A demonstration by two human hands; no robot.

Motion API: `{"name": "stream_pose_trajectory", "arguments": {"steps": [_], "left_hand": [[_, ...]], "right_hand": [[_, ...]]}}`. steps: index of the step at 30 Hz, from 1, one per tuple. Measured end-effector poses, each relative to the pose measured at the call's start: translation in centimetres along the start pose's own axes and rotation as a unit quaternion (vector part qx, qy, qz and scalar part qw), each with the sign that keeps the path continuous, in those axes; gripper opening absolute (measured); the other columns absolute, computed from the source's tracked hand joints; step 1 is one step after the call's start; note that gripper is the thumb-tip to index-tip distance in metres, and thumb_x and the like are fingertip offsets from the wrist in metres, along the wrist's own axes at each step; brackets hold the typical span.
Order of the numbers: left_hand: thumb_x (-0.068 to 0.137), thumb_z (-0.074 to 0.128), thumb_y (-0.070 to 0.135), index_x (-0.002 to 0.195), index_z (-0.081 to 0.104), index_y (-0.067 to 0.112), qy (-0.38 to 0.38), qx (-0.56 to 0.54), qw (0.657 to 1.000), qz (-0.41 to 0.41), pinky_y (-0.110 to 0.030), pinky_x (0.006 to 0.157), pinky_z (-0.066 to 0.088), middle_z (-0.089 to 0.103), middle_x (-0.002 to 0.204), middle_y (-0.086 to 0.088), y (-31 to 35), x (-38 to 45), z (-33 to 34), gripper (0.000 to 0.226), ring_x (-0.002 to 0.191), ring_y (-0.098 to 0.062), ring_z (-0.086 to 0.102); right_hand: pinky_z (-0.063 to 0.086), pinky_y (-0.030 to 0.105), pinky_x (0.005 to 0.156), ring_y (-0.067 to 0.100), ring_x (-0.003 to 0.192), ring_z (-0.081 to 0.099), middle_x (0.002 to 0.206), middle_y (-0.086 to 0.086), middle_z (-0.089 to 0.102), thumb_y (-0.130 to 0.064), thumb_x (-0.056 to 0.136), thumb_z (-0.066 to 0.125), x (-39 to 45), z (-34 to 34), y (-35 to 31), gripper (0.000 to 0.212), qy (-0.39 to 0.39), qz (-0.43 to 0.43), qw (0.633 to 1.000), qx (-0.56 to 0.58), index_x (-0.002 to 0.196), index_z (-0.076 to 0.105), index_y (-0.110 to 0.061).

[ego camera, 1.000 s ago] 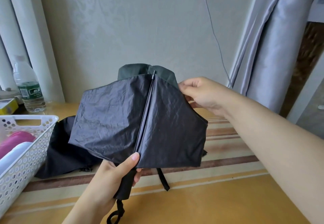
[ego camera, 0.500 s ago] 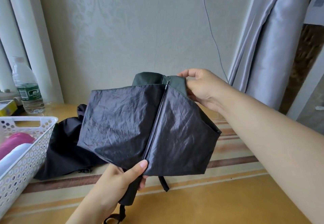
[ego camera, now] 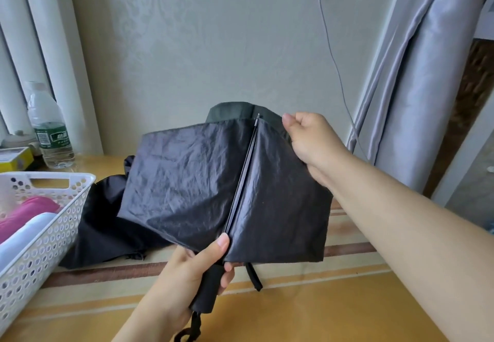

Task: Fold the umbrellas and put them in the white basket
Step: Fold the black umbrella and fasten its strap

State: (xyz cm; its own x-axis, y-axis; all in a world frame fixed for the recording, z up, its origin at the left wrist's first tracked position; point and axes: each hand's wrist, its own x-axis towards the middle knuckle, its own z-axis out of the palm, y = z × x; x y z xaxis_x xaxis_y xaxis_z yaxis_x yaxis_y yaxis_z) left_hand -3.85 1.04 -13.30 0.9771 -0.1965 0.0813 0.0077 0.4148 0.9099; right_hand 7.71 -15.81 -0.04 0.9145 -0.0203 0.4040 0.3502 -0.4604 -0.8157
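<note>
A collapsed dark umbrella [ego camera: 192, 181] is held up over the table, its canopy panels loose and a thin rib running down the middle. My left hand [ego camera: 187, 274] grips its black handle, thumb lying along the rib's lower end. My right hand [ego camera: 310, 141] pinches the canopy's upper right edge near the top. Another black umbrella [ego camera: 107, 229] lies slack on the table behind it. The white basket [ego camera: 50, 224] stands at the left edge and holds a pink umbrella [ego camera: 26, 213] and a white one [ego camera: 24, 237].
A water bottle [ego camera: 49, 133] and a yellow box [ego camera: 16, 158] stand at the back left by the wall. A grey cable [ego camera: 331, 55] hangs from a wall socket. A grey curtain [ego camera: 417, 79] hangs at the right. The wooden table [ego camera: 320, 312] shows striped bands.
The umbrella has tilted and shifted to the right with my left hand. My right hand has moved up along the canopy's upper right edge.
</note>
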Motion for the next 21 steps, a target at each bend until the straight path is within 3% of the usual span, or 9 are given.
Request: {"name": "stream_pose_trajectory", "arguments": {"steps": [3,6,10,14,17,19,21], "left_hand": [[0.059,0.076,0.037,0.067,0.069,0.017,0.0,-0.015,1.0,0.001,-0.026,0.044,0.038,0.045,0.06,-0.012,0.1,-0.1,0.2,0.023,0.047,-0.019,0.043],[0.052,0.087,0.04,0.067,0.07,0.018,-0.012,-0.042,0.999,0.0,-0.025,0.042,0.037,0.047,0.058,-0.01,0.4,-0.1,0.0,0.032,0.045,-0.018,0.043],[0.052,0.093,0.038,0.072,0.069,0.014,-0.061,-0.118,0.991,-0.02,-0.024,0.039,0.037,0.044,0.057,-0.008,0.2,-0.1,0.0,0.039,0.042,-0.016,0.042],[0.045,0.097,0.03,0.066,0.067,0.008,-0.069,-0.176,0.979,-0.072,-0.024,0.036,0.037,0.043,0.055,-0.008,0.0,0.0,0.0,0.042,0.039,-0.016,0.041],[0.045,0.096,0.032,0.067,0.068,0.01,-0.048,-0.157,0.984,-0.074,-0.025,0.037,0.037,0.044,0.057,-0.009,-0.1,0.3,0.0,0.042,0.041,-0.017,0.042],[0.054,0.091,0.033,0.071,0.069,0.011,-0.018,-0.122,0.99,-0.071,-0.026,0.039,0.037,0.045,0.061,-0.01,-0.1,0.4,0.2,0.036,0.044,-0.017,0.043],[0.068,0.085,0.03,0.074,0.067,0.009,0.028,-0.074,0.994,-0.07,-0.025,0.04,0.037,0.047,0.061,-0.011,0.0,0.5,0.6,0.028,0.045,-0.018,0.043]], "right_hand": [[0.026,0.03,0.049,0.013,0.05,0.032,0.057,-0.001,0.036,-0.026,0.104,0.039,-0.1,0.2,0.2,0.037,0.064,-0.14,0.966,-0.209,0.071,0.041,-0.01],[0.024,0.031,0.048,0.012,0.048,0.032,0.055,-0.003,0.035,-0.025,0.104,0.04,-0.1,-0.3,0.0,0.03,0.069,-0.245,0.944,-0.21,0.079,0.044,-0.007],[0.022,0.025,0.049,0.008,0.05,0.028,0.054,-0.005,0.03,-0.028,0.102,0.046,0.5,-0.1,1.0,0.042,0.074,-0.221,0.965,-0.123,0.063,0.034,-0.015],[0.021,0.034,0.047,0.015,0.045,0.029,0.049,-0.005,0.029,-0.032,0.102,0.043,0.2,0.8,2.0,0.045,0.099,-0.223,0.948,-0.206,0.062,0.024,-0.022],[0.027,0.032,0.056,0.031,0.061,0.045,0.065,0.004,0.044,-0.031,0.102,0.044,0.4,0.2,0.9,0.029,0.11,-0.216,0.91,-0.336,0.079,0.039,-0.012],[0.034,0.032,0.063,0.035,0.078,0.053,0.088,0.013,0.052,-0.017,0.095,0.057,-0.5,-0.4,-0.9,0.014,0.155,-0.305,0.871,-0.352,0.093,0.05,-0.005],[0.04,0.035,0.067,0.034,0.083,0.054,0.093,0.015,0.053,-0.012,0.089,0.06,-3.1,0.0,-2.6,0.012,0.172,-0.402,0.847,-0.303,0.094,0.054,-0.002]]}}
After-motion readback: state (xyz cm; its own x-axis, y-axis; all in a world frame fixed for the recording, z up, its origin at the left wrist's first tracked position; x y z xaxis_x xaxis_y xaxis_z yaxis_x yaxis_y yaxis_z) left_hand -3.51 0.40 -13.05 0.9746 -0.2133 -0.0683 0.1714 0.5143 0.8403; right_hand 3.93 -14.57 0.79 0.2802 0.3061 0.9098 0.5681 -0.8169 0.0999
